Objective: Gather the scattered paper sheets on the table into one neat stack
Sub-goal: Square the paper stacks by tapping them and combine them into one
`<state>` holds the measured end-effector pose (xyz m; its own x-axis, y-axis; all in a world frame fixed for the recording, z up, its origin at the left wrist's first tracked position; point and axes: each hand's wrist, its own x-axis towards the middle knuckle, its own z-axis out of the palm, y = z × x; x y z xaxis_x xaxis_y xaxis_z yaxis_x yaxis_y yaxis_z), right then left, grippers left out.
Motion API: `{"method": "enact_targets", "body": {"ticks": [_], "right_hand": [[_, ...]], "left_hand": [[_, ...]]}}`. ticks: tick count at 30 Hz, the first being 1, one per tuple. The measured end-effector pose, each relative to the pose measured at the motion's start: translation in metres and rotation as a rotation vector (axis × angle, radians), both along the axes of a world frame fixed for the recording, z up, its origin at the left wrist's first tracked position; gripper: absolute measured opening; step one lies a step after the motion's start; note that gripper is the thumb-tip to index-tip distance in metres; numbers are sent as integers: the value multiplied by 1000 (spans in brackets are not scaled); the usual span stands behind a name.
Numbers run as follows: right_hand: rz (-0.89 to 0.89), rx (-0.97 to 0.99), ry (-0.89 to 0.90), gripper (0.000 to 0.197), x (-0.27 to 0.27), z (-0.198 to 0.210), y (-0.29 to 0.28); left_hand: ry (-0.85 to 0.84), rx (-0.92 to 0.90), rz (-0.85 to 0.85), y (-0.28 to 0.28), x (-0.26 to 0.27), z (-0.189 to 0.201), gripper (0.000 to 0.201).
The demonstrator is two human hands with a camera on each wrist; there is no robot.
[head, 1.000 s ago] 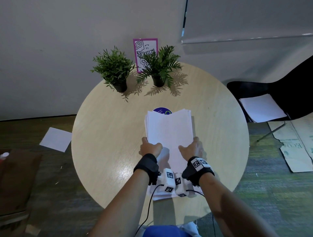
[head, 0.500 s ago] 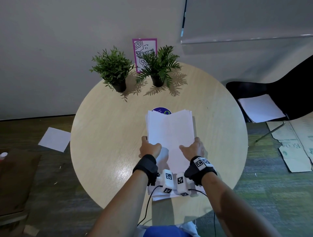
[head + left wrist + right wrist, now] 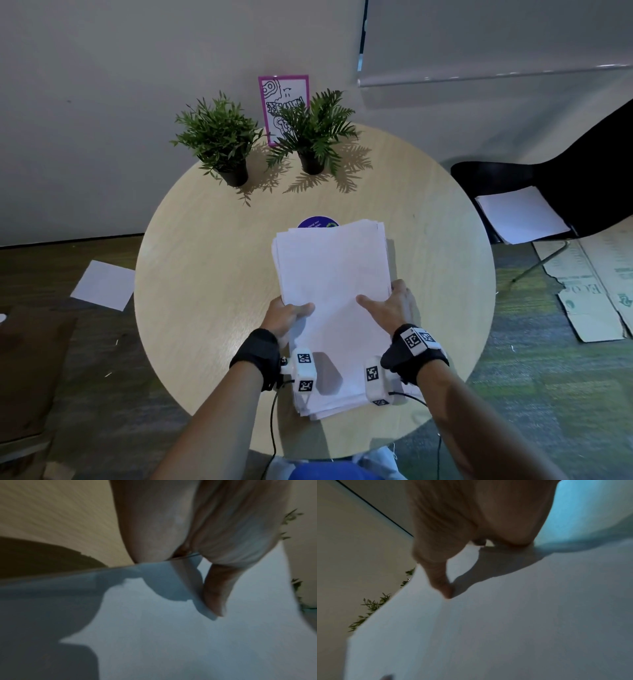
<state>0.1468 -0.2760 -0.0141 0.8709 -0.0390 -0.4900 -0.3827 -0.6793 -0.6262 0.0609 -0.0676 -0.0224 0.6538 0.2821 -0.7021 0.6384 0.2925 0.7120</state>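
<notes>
Thick stack of white paper sheets (image 3: 332, 291) held over the round light wooden table (image 3: 205, 274), left hand (image 3: 286, 317) gripping its left edge, right hand (image 3: 394, 305) its right, thumbs on top. Round purple sticker (image 3: 317, 222) behind the stack, writing too small to read

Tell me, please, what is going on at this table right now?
A person holds a stack of white paper over the round table, the left hand gripping its left edge and the right hand its right edge, thumbs on top. The far edges look slightly uneven. Another sheet lies on the floor.
</notes>
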Motion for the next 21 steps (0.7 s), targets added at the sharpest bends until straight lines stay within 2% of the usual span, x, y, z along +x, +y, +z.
{"method": "enact_targets", "body": {"ticks": [3, 7, 10, 13, 17, 21], "right_hand": [[64, 119, 9, 72, 7, -1, -8], [92, 228, 32, 85, 11, 9, -12], [105, 310, 29, 81, 9, 17, -7], [196, 292, -27, 79, 7, 16, 1], [179, 420, -80, 54, 0, 43, 20], [179, 475, -185, 49, 1, 55, 33]], "left_hand": [[-66, -69, 12, 12, -10, -4, 28], [-160, -59, -20, 23, -14, 16, 21], [-201, 1, -24, 31, -15, 22, 27], [-227, 58, -12, 38, -16, 32, 22], [-312, 132, 17, 48, -14, 51, 19], [-405, 170, 59, 57, -13, 71, 26]]}}
